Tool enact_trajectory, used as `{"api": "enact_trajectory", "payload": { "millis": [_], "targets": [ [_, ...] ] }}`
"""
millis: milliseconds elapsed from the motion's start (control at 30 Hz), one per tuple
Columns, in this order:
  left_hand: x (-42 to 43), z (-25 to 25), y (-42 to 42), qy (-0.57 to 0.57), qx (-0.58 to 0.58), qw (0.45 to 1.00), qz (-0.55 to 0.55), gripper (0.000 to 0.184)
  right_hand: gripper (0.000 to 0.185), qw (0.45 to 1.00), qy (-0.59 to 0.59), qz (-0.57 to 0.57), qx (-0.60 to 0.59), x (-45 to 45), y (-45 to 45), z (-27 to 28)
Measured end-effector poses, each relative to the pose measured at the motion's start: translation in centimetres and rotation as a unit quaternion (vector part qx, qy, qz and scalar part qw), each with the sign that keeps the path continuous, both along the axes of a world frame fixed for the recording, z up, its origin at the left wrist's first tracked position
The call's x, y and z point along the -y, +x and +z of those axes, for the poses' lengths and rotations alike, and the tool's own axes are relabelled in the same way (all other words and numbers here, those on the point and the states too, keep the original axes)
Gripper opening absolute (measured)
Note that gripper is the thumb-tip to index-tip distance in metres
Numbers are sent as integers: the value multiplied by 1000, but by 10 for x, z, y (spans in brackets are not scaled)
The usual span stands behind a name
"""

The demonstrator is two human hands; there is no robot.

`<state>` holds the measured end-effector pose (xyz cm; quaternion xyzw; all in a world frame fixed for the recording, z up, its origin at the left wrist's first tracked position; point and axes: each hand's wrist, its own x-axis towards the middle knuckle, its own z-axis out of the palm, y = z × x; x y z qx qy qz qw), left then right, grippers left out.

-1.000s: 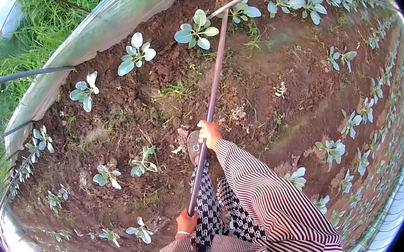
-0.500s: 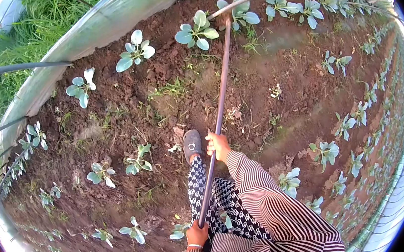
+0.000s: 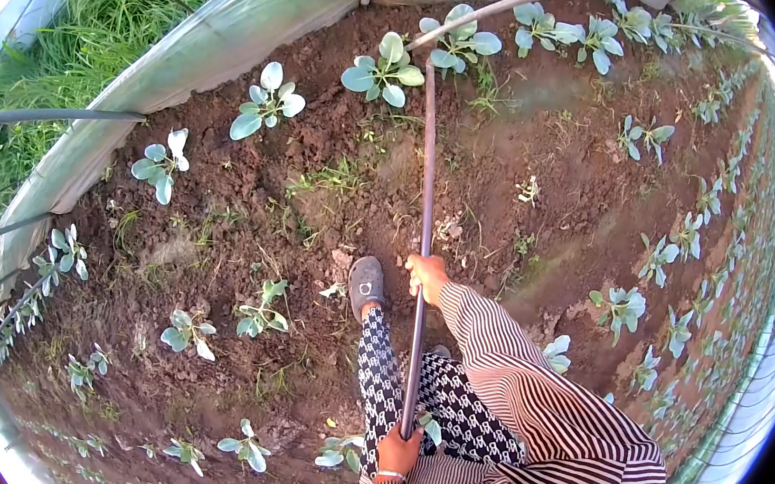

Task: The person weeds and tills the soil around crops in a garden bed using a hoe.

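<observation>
A long, thin tool handle (image 3: 430, 170), brownish far off and dark grey near me, runs from my body out to the seedlings by the plastic wall. My right hand (image 3: 427, 275) is wrapped round its middle with the arm stretched forward. Close to my lap, my left hand (image 3: 398, 454) grips the near end. The handle's far end rests at the soil below a broad-leaved seedling (image 3: 460, 38); I cannot make out a tool head there. Another leafy seedling (image 3: 385, 70) grows just left of that end.
Brown soil (image 3: 332, 226) carries several rows of seedlings, such as this one (image 3: 622, 309). My grey clog (image 3: 366, 280) stands on it. A plastic sheet wall (image 3: 231, 23) curves along the left, with grass (image 3: 117, 10) beyond. A bent hoop pipe (image 3: 520, 1) crosses near the handle's far end.
The handle has swung slightly: its near end and both hands moved right, while its far end came a little toward me. Both hands keep their grip. The view shifted slightly.
</observation>
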<state>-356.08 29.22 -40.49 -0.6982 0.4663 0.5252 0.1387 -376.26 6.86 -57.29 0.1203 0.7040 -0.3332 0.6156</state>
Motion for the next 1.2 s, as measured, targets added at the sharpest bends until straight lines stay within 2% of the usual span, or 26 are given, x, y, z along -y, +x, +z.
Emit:
{"api": "enact_trajectory", "payload": {
  "millis": [67,200,233,267,333,367,400,467,533,567,600,667,700,733,800,867,933,1000,1067,1100,1167,1200],
  "targets": [
    [-11,-7,8,-18,11,1000,16,37,14,999,12,-21,39,-7,1,2],
    [17,-55,-3,-14,46,999,15,36,14,995,-73,-39,59,27,-12,-45],
    [16,-61,-12,-49,39,998,1,38,13,997,-57,-16,40,31,-13,-48],
    [14,-48,-22,-11,28,999,27,39,13,999,-42,9,21,31,-14,-46],
    [-3,-31,-17,-34,19,999,12,40,14,998,-21,-8,52,15,-14,-25],
    [5,-2,-15,-3,18,1000,14,40,14,998,-15,-14,68,11,-13,-7],
    [-6,9,-2,-21,9,1000,16,40,15,998,-3,-26,59,4,-4,10],
    [-11,35,22,-43,51,997,-28,38,19,990,-17,-62,123,-10,11,33],
    [-8,53,50,-80,102,990,-55,36,25,967,-39,-111,225,-16,28,47],
    [-1,64,63,-63,139,983,-101,35,28,949,-74,-121,280,-19,35,51],
    [3,75,77,-72,156,980,-99,33,31,926,-109,-134,335,-25,46,55],
    [0,85,112,-118,168,971,-119,31,32,902,-130,-179,370,-38,68,72],
    [3,97,123,-98,193,965,-145,30,33,893,-130,-178,392,-44,73,85],
    [1,102,142,-141,183,957,-174,28,32,886,-138,-189,400,-51,79,92],
    [15,118,163,-156,203,941,-223,28,30,890,-127,-223,378,-54,85,114],
    [16,103,213,-178,204,938,-217,29,28,878,-162,-271,359,-50,83,130],
    [65,129,181,-219,233,905,-279,31,16,872,-168,-305,344,-39,72,142],
    [81,82,242,-245,228,887,-319,31,16,860,-214,-342,314,-25,54,161],
    [136,120,176,-255,211,870,-365,30,23,835,-285,-362,302,-11,24,181],
    [158,133,144,-237,181,887,-353,29,27,823,-305,-374,300,-5,6,191],
    [191,134,102,-212,104,908,-347,29,32,799,-350,-396,287,4,-28,198],
    [204,130,86,-205,86,902,-371,30,33,782,-384,-403,281,7,-48,202]
  ]
}}
